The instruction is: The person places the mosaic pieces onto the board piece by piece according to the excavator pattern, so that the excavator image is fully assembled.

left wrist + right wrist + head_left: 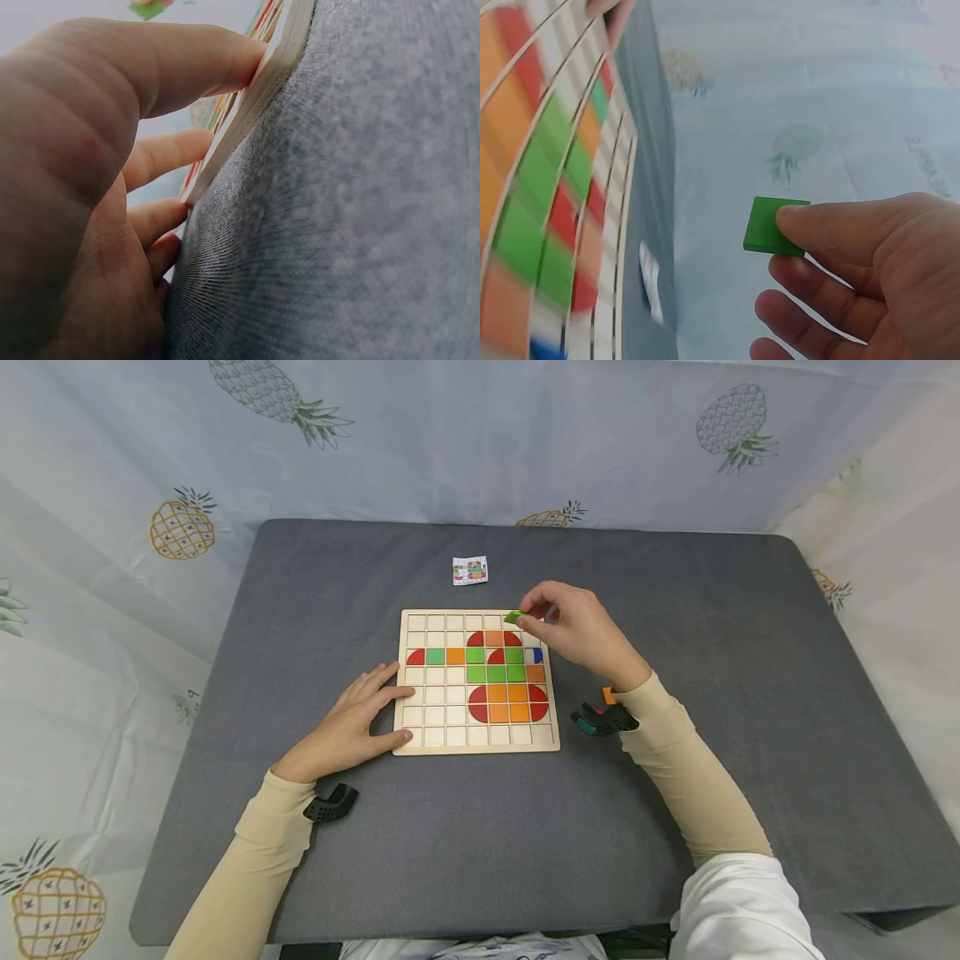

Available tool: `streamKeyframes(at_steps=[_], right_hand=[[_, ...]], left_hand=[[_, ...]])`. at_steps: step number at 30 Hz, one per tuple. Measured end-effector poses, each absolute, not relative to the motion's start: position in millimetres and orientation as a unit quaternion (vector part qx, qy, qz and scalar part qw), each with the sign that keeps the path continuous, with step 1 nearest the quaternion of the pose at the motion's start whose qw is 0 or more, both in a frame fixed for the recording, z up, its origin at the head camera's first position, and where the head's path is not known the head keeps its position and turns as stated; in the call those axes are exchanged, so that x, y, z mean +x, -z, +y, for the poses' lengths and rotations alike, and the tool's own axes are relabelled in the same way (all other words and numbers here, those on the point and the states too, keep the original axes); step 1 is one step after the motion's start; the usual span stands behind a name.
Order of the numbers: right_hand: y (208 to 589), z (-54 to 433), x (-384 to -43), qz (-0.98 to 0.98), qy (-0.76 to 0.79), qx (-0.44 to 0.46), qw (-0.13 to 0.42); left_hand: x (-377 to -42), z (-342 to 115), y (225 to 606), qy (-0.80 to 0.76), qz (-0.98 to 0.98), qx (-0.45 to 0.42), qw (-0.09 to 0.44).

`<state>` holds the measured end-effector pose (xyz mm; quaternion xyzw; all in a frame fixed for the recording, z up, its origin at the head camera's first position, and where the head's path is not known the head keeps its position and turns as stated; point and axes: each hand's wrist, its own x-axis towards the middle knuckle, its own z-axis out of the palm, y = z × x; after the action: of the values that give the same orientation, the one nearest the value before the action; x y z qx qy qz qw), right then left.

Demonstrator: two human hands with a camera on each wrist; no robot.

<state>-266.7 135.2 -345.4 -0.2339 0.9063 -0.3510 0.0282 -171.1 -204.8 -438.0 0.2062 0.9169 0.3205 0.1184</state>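
Note:
Between thumb and fingers, my right hand [581, 627] pinches a green square tile [769, 225] above the top right of a wooden grid board [435, 716]. My left hand [345, 727] rests at the board's left edge, fingers extended, with thumb and fingertips touching the frame. Red rounded pieces [477, 703] flank orange square tiles [517, 693] in the board's lower right. Green tiles [496, 674] sit above them. A row on the left holds a red piece, a teal tile [435, 657] and an orange tile. One blue piece [537, 656] lies by the right edge.
A small printed card [470, 571] with a coloured pattern lies beyond the board on the grey table [360, 577]. An orange piece [607, 696] lies right of the board, partly hidden by the right wrist's camera [606, 720]. A pineapple-print curtain [465, 435] hangs behind.

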Motion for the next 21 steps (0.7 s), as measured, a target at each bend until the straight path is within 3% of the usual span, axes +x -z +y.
streamKeyframes(at_steps=[10,21], right_hand=[[353.3,77.0,-276.4,0.883,0.357,-0.299,0.065],[368.0,36.6,-280.5,0.894,0.308,-0.308,0.103]], left_hand=[[-171.4,-206.2,437.8,-0.322,0.915,0.211,0.117],[-171.4,-207.3,437.7,-0.325,0.914,0.210,0.120]])
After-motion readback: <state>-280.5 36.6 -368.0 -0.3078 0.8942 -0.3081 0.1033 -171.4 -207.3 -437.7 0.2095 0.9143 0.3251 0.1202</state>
